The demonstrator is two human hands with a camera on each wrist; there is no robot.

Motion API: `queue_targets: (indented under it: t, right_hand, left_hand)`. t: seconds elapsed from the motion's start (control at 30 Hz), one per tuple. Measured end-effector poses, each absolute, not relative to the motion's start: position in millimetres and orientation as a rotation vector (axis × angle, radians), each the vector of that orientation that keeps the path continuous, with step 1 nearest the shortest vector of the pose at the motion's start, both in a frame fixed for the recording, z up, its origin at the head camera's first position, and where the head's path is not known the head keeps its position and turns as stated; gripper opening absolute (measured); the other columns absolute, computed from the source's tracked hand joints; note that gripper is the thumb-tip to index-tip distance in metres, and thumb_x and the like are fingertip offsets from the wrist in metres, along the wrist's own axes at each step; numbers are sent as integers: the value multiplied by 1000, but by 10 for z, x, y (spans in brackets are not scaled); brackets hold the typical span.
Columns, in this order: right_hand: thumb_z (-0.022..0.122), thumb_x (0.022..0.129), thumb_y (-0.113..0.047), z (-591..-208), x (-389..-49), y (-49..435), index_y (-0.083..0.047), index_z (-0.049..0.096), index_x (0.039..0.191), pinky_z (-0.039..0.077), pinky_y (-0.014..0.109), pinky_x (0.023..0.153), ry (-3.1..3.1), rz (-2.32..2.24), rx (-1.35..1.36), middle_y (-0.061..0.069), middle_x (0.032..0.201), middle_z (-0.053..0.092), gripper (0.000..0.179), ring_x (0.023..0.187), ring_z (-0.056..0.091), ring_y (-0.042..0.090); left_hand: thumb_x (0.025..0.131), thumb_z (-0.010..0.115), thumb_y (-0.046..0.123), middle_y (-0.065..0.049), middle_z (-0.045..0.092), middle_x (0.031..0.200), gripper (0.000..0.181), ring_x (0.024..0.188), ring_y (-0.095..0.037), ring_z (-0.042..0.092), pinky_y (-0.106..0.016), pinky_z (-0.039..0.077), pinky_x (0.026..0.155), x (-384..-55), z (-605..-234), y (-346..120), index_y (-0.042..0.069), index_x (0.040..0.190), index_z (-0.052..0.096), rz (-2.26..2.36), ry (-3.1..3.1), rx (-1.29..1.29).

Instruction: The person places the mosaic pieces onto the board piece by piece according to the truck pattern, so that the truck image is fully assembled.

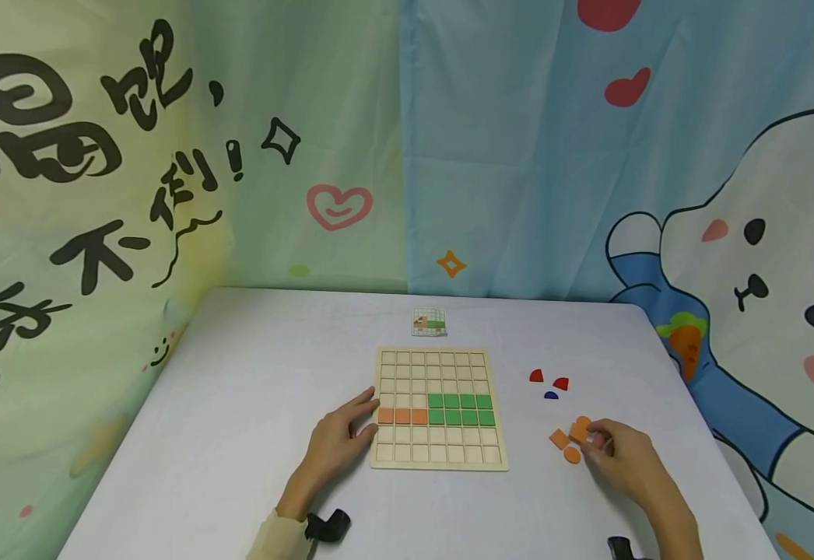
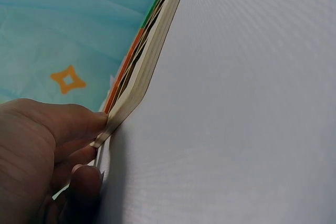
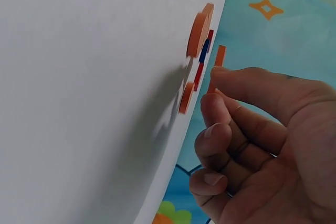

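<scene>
Left hand [image 1: 342, 434]: thumb and fingers touching the left edge of the pale wooden square grid board [image 1: 440, 460], fingers relaxed, not clamped. Board sits mid-surface, rows running left-right; three orange square tiles [image 1: 402, 416] on its left side, green square tiles [image 1: 452, 418] right of them. Further right, far side: red quarter-round piece [image 1: 536, 376] and blue half-round piece [image 1: 551, 395], apart from the board. Nearer: loose orange square piece [image 1: 559, 439] and orange round piece [image 1: 572, 456], left of the right hand [image 1: 617, 453]. That hand pinches a flat orange piece [image 3: 220, 56]: looks square, no clear long axis, shown edge-on, well right of the board. Left hand's nearer the board; right hand's on the piece.
</scene>
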State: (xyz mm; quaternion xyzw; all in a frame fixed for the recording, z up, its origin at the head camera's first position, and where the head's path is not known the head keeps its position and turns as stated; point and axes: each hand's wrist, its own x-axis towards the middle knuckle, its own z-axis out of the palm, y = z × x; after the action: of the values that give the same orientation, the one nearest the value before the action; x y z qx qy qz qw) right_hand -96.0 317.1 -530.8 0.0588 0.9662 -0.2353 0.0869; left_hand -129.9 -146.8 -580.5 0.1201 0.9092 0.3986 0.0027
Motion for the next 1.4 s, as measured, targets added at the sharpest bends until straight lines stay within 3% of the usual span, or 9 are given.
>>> queue_targets:
  t: [0.37, 1.4]
  right_hand:
    - [75, 95, -12, -5264, -987, 2902, 5, 70, 122, 44, 22, 62, 2907, -790, 28, 4, 86, 64, 32, 78, 53, 17]
    - [75, 94, -10, -5276, -1289, 2010, -1, 74, 117, 45, 21, 65, 2866, -912, -298, -4, 83, 62, 25, 76, 52, 10]
  left_hand:
    - [96, 76, 17, -1, 61, 157, 45, 56, 4, 38, -19, 35, 58, -1294, -5820, -1461, 11, 139, 70, 1267, 2860, 381]
    - [95, 77, 16, -1, 61, 156, 44, 57, 3, 38, -20, 34, 59, -1295, -5805, -1471, 10, 139, 71, 1272, 2855, 373]
